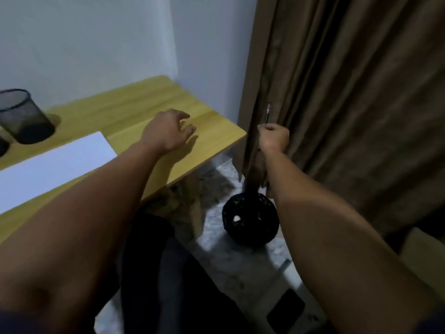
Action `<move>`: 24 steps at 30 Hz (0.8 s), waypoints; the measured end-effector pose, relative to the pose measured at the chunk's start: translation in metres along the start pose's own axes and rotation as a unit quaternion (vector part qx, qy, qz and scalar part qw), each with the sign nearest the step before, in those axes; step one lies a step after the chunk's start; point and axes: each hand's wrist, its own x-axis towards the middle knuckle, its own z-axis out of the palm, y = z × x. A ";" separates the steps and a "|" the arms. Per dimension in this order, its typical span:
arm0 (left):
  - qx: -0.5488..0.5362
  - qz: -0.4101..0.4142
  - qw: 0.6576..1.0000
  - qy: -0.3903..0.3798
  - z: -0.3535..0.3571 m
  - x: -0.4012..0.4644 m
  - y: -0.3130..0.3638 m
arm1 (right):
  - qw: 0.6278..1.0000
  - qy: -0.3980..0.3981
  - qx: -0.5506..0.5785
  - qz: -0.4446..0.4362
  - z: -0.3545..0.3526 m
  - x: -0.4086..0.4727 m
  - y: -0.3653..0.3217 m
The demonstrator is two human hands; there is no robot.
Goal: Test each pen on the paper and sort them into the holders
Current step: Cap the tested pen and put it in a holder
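1. Nearest, two bare forearms reaching forward from the bottom edge, dark trousers [168, 273] between them.
2. Down on the pale speckled floor [240, 266], off the desk's right end: a black woven basket [250, 220], a small white scrap inside, a dark post rising out of it.
3. Above that basket, past the desk edge: right hand [273, 137], fingers curled tight around a pen [267, 113], slim tip sticking up out of the fist in front of the brown curtain [349, 92].
4. On the yellow wooden desk [149, 97], near its right corner: left hand [167, 131], palm down, fingers loosely spread, holding nothing; whether touching the wood, cannot tell.
5. Left of that hand: white paper [55, 165] lying flat, partly covered by the left forearm.
6. Farther back at the left edge: a black mesh holder [22, 116] standing upright; a sliver of a second dark holder [3, 147] just beside it, cut off by the frame.
7. Farthest: pale wall [96, 44].
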 end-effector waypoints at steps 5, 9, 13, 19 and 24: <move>0.056 0.044 0.997 -0.016 0.043 0.028 0.015 | 0.976 -0.066 -0.183 0.103 -0.018 0.009 0.087; 0.111 0.053 0.992 -0.012 0.064 0.042 0.014 | 0.951 -0.090 -0.258 0.144 -0.025 0.013 0.129; 0.103 0.045 0.994 0.006 0.073 0.045 0.010 | 0.954 -0.050 -0.242 0.168 -0.037 0.018 0.144; 0.108 0.048 0.993 0.010 0.074 0.046 0.009 | 0.953 -0.062 -0.265 0.133 -0.040 0.025 0.122; 0.116 0.048 0.992 0.003 0.076 0.046 0.007 | 0.950 -0.081 -0.291 0.080 -0.034 0.014 0.094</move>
